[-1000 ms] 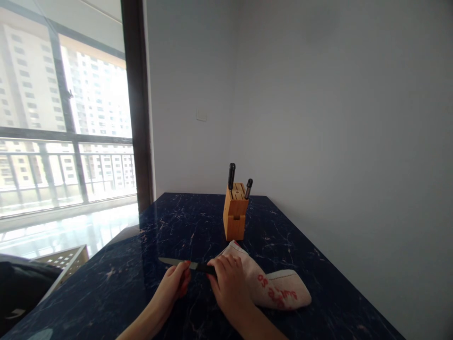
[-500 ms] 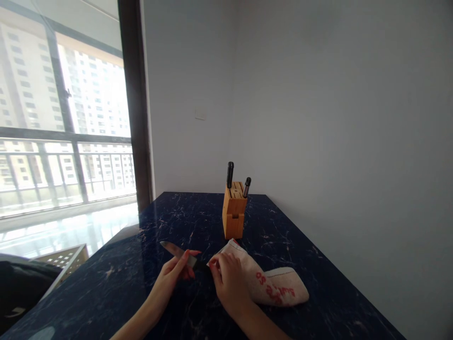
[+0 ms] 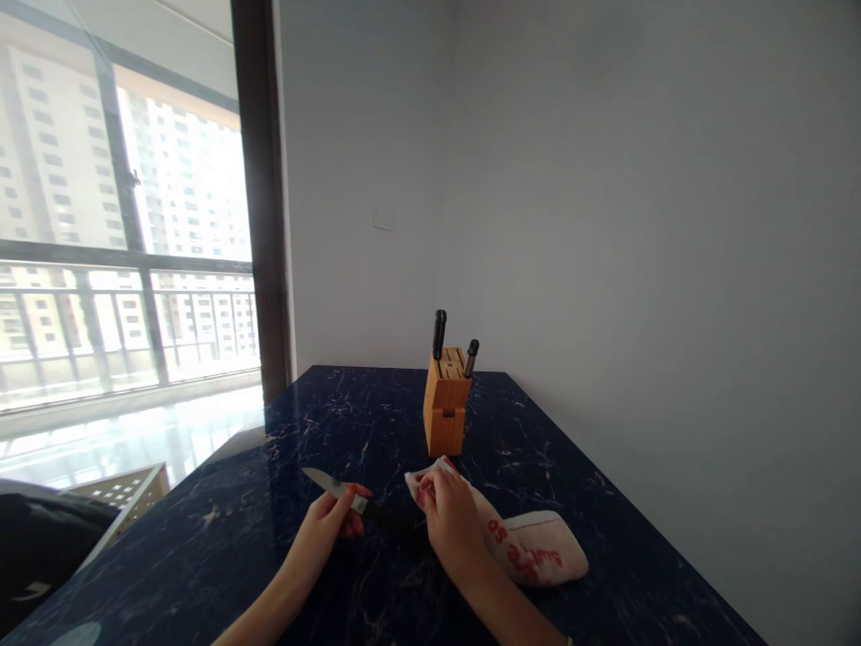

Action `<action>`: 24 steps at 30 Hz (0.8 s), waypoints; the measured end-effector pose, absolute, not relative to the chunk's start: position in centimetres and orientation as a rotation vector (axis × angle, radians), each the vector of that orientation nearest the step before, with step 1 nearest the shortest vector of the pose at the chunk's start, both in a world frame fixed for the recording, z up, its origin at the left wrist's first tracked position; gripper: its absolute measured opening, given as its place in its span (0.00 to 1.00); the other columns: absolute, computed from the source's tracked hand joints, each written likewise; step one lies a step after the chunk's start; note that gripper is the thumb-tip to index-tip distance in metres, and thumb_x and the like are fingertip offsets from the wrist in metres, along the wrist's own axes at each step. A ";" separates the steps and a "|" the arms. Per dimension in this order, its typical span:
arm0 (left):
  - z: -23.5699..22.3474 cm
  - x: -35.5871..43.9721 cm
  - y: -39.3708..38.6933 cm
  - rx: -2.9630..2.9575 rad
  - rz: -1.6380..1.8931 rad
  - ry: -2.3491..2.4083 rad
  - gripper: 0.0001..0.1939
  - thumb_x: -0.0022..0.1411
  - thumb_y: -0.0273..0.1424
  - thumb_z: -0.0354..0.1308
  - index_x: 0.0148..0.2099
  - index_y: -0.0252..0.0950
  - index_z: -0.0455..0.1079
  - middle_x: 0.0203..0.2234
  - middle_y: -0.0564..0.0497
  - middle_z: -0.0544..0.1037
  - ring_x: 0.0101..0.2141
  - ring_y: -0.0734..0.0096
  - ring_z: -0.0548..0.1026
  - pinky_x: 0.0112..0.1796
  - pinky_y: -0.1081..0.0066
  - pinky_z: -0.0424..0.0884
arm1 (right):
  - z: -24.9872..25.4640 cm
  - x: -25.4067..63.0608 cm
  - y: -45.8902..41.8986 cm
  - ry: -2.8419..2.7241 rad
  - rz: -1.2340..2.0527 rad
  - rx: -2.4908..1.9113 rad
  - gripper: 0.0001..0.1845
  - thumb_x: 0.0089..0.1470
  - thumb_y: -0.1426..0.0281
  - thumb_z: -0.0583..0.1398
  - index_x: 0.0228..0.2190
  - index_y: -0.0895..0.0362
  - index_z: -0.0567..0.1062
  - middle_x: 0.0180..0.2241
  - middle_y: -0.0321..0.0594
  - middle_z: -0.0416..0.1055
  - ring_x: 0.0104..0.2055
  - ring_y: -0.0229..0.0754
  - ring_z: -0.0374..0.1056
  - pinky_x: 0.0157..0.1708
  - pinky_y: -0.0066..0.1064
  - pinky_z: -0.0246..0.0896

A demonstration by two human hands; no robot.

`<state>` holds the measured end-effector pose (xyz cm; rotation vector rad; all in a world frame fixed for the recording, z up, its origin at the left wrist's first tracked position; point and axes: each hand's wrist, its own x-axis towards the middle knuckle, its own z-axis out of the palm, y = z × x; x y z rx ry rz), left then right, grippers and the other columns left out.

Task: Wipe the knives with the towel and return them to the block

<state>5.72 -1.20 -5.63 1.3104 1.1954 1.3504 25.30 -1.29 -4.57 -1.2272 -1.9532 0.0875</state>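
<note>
Knife (image 3: pixel 360 505): gripped by left hand (image 3: pixel 331 519), well inside left edge of table (image 3: pixel 248 511) | right hand (image 3: pixel 452 516): pinching cloth (image 3: pixel 538 543), near block (image 3: pixel 447 422)

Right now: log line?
left hand: holds black-handled knife; right hand: touches white red-lettered cloth; brown wooden knife block: upright beyond cloth
</note>
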 end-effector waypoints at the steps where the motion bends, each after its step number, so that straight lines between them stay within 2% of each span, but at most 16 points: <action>1: -5.9 6.0 -1.2 1.323 1.306 1.184 0.23 0.48 0.49 0.56 0.32 0.32 0.72 0.12 0.53 0.72 0.16 0.72 0.68 0.20 0.75 0.63 | -4.3 25.1 -1.6 -1.945 0.116 -1.170 0.08 0.52 0.79 0.50 0.31 0.56 0.65 0.33 0.39 0.67 0.37 0.41 0.61 0.39 0.35 0.53; 6: -6.9 7.1 -1.5 1.399 1.173 1.148 0.21 0.47 0.49 0.56 0.28 0.34 0.71 0.16 0.52 0.74 0.19 0.70 0.71 0.24 0.72 0.67 | -3.9 23.6 -3.1 -2.114 0.251 -0.929 0.07 0.52 0.78 0.52 0.31 0.55 0.65 0.34 0.37 0.66 0.39 0.39 0.60 0.42 0.32 0.54; 10: -7.0 6.8 -1.3 1.376 1.177 1.207 0.22 0.46 0.50 0.56 0.24 0.34 0.70 0.15 0.52 0.74 0.19 0.69 0.71 0.24 0.72 0.67 | -3.7 23.4 -3.4 -2.190 0.283 -0.897 0.07 0.53 0.78 0.52 0.32 0.55 0.65 0.35 0.37 0.66 0.40 0.39 0.60 0.43 0.32 0.54; 16: -7.2 5.9 -0.5 1.289 1.246 1.244 0.25 0.45 0.51 0.56 0.31 0.32 0.72 0.17 0.52 0.75 0.20 0.69 0.72 0.25 0.72 0.67 | -3.6 24.4 -3.2 -2.317 0.246 -0.886 0.07 0.53 0.76 0.53 0.33 0.54 0.67 0.35 0.36 0.67 0.40 0.40 0.60 0.43 0.33 0.53; 24: -7.1 6.5 -1.1 1.278 1.206 1.123 0.22 0.48 0.48 0.57 0.35 0.33 0.73 0.20 0.52 0.76 0.22 0.69 0.73 0.27 0.73 0.67 | -3.0 24.1 -3.7 -2.295 0.177 -0.892 0.07 0.55 0.76 0.50 0.33 0.54 0.65 0.35 0.34 0.67 0.40 0.39 0.59 0.43 0.31 0.53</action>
